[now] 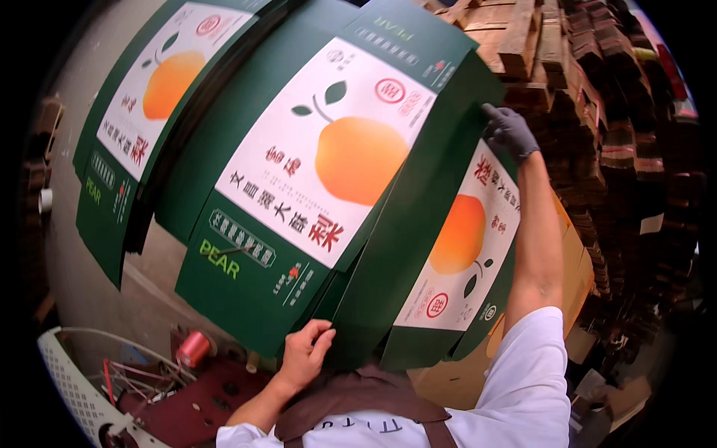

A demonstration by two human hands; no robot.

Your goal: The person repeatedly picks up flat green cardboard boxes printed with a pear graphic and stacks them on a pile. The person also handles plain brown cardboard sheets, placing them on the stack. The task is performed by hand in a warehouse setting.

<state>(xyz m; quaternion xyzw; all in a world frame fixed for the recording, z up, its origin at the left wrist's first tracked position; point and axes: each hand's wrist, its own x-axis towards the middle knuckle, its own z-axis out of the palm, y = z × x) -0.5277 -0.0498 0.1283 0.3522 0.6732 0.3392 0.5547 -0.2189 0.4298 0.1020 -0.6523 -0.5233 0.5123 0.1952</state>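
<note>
A large dark green printed cardboard box blank [246,287] lies in front of me, its white panels showing an orange-yellow pear. Its right-hand panel [418,299], with a second pear picture, is angled along a fold. My bare left hand [308,351] pinches the near edge, thumb and forefinger together. Stretched far forward, my right hand [511,132] in a dark grey glove holds the far right edge, forefinger extended along the board; its thumb is hidden. Another green printed blank [104,168] lies to the left, separated by a dark gap.
At the lower left stands a machine with a dark red surface [168,414], a perforated pale guard [71,381] and a spool of pink-red thread [196,349]. Wooden pallets [515,45] and tall stacks of brown cardboard [620,142] rise on the right.
</note>
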